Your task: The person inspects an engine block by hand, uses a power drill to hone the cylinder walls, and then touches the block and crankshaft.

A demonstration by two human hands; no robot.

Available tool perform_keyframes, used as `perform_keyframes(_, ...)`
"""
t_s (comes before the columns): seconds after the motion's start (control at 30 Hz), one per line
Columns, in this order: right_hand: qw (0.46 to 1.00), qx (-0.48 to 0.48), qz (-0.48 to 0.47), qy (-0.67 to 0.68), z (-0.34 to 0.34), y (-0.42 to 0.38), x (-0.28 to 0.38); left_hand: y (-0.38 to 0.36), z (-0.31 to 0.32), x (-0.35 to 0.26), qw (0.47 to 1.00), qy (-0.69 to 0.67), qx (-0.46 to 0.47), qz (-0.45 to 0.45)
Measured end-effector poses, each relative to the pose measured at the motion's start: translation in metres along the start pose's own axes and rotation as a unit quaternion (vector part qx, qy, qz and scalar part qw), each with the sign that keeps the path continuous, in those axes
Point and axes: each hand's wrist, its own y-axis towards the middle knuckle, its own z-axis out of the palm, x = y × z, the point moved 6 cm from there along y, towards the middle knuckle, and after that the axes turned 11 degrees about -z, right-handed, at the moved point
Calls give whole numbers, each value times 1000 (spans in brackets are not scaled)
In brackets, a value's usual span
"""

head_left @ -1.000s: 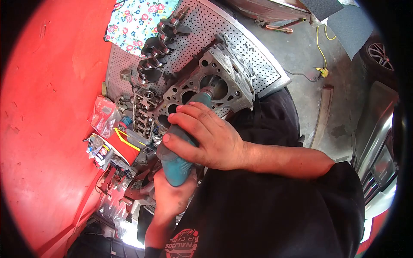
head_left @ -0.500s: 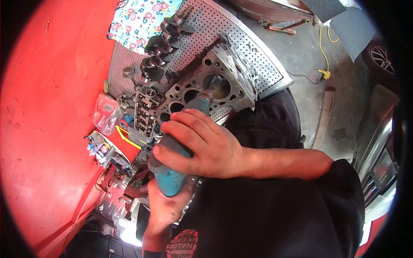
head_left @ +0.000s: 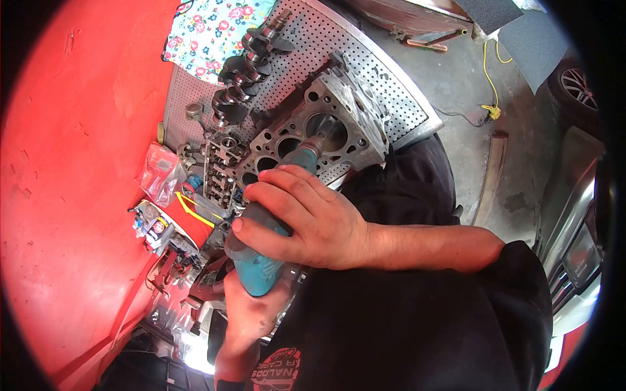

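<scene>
A teal and black power drill [head_left: 257, 270] points away from me, its chuck end [head_left: 314, 144] over the nearest large cylinder bore of a metal engine block [head_left: 355, 140]. A thin shaft runs from the chuck into that bore; its far end is hard to make out. My right hand [head_left: 306, 218] lies over the top of the drill body, fingers wrapped across it. Behind and below, my left hand [head_left: 251, 309] is closed round the rear grip, which it mostly hides. Several more bores line up along the block's top face, partly covered by the drill.
A crankshaft [head_left: 238, 81] lies beside a floral cloth [head_left: 212, 39] on the perforated metal bench [head_left: 404, 107]. To the left are a piston [head_left: 194, 111], a cylinder head [head_left: 220, 173] and a plastic bag [head_left: 160, 173]. A red wall [head_left: 65, 163] borders the left; a car [head_left: 580, 247] stands right.
</scene>
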Motion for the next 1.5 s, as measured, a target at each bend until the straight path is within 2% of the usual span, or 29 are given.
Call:
perform_keyframes(0.17,999,-6,-16,-35,2,-3,-6,5,6,-2,1000,-18,13,3)
perform_keyframes(0.63,1000,14,-1,6,-1,-10,-16,17,11,1,1000,17,-16,7)
perform_keyframes(1.33,1000,24,13,-13,4,-29,-37,47,28,18,999,23,18,-19)
perform_keyframes(1.5,1000,12,7,5,5,-33,-45,55,33,18,1000,19,1,-15)
